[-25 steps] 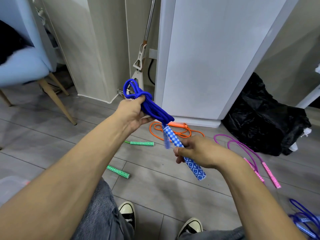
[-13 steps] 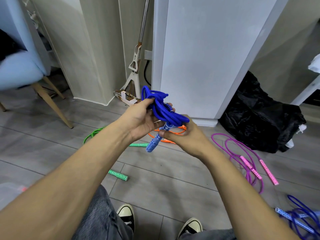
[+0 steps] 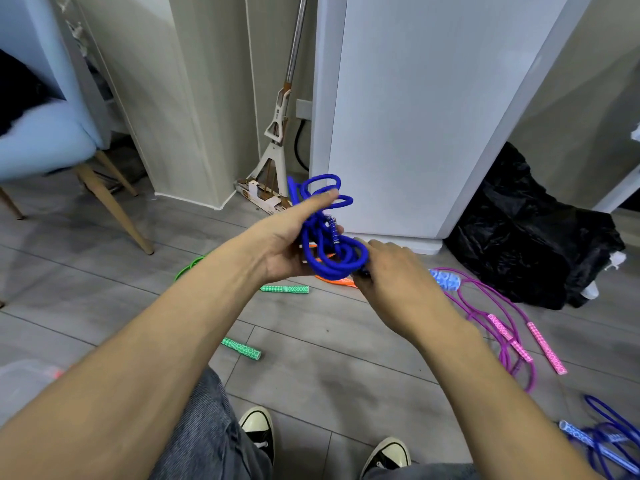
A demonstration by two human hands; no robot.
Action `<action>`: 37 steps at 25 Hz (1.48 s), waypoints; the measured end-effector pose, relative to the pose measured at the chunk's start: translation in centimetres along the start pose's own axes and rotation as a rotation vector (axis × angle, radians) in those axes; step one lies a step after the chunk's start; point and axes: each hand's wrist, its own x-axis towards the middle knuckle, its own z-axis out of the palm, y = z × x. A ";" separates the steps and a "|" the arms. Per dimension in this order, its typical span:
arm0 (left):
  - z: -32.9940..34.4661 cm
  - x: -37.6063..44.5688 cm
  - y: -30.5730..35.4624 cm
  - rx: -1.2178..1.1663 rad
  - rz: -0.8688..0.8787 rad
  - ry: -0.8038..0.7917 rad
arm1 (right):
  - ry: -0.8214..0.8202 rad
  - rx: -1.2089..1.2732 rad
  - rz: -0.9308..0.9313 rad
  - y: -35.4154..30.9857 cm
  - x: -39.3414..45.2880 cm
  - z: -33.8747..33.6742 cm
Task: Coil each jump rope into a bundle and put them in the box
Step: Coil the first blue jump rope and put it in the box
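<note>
even soft indoor light, faint shadows, wide-angle edge bending, slight motion blur.

Left hand (image 3: 287, 244) holds coiled blue rope (image 3: 329, 237) at chest height, index finger extended across the loops. Right hand (image 3: 391, 275) grips the bundle's lower end; a blue patterned handle (image 3: 446, 280) pokes out beyond it. On grey floor (image 3: 311, 375): green rope (image 3: 284, 289) with two handles, orange rope (image 3: 339, 281) under the hands, purple rope (image 3: 502, 327) with pink handles right, another blue rope (image 3: 602, 438) at lower right. Black bag (image 3: 536, 244) by white cabinet (image 3: 415, 116). Mop (image 3: 277, 133) leans in the corner.
</note>
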 end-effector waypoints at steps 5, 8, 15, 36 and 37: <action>0.3 0.3 -0.9 0.068 -0.019 0.131 | -0.025 -0.027 -0.062 0.2 0.0 -0.8; -0.2 0.4 -0.2 0.034 0.090 0.226 | -0.107 0.041 0.000 0.5 -0.3 -1.1; -2.0 -0.3 0.8 0.173 0.147 0.161 | -0.211 0.112 0.077 2.0 -0.4 -1.8; -2.9 0.2 -0.1 0.478 0.159 0.182 | -0.163 -0.131 0.162 5.0 -0.6 0.1; -2.9 0.3 -0.1 0.531 0.190 0.186 | -0.162 -0.109 0.125 4.5 -0.5 0.1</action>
